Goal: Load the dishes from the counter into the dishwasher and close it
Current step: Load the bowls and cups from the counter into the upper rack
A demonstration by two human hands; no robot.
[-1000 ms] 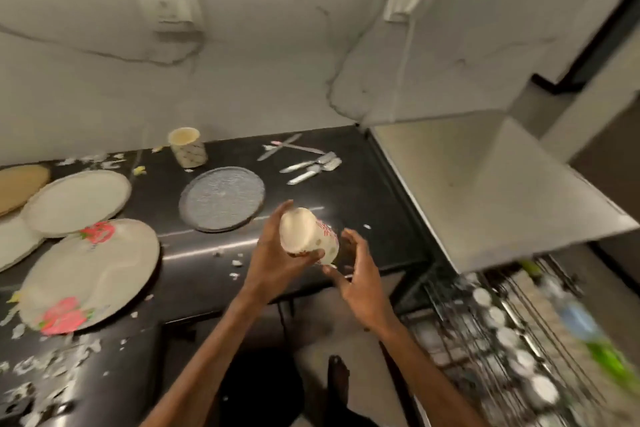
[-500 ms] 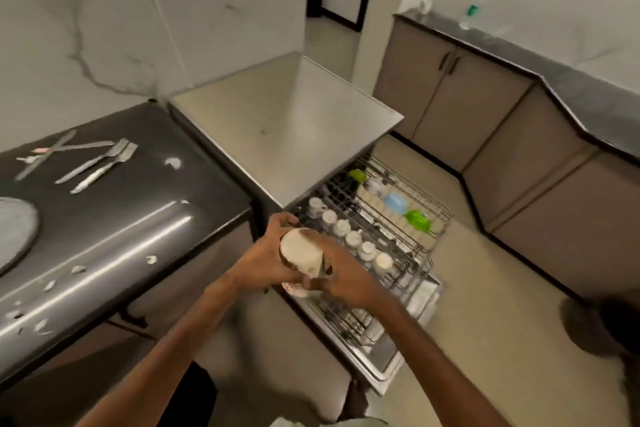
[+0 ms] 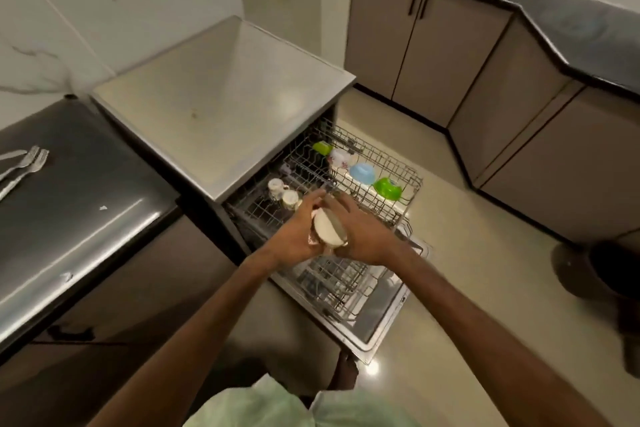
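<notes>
A second ago we held the cup [image 3: 329, 231] above the counter [image 3: 86, 204], with the plates spread out beside it; now we have turned right, and the cup hangs over the pulled-out upper rack [image 3: 391, 158] of the dishwasher [image 3: 225, 97]. Both hands are on it: the left hand [image 3: 296, 237] curls its fingers round the near side, and the right hand [image 3: 362, 236] wraps the far side, its fingers lying over the rim. The cup tilts, its pale inside facing us, and it is not yet seated in the wire. We judge that carrying is done for this piece and only setting it down is left, while the plates (out of view now) are yet to be fetched, so the door [image 3: 379, 326] must stay open for a good while.

Counting what shows: one cup in our hands; two small cups [image 3: 282, 191] in the rack's near row, just beside the left hand, with more perhaps hidden behind our hands; one patterned white cup [image 3: 341, 159]; one blue bowl [image 3: 362, 173]; two green pieces, a small one [image 3: 322, 148] and a bowl [image 3: 388, 188]. On the counter two forks [image 3: 33, 161] lie side by side, with one further piece of cutlery cut off at the edge. The lower rack [image 3: 332, 284] looks bare
</notes>
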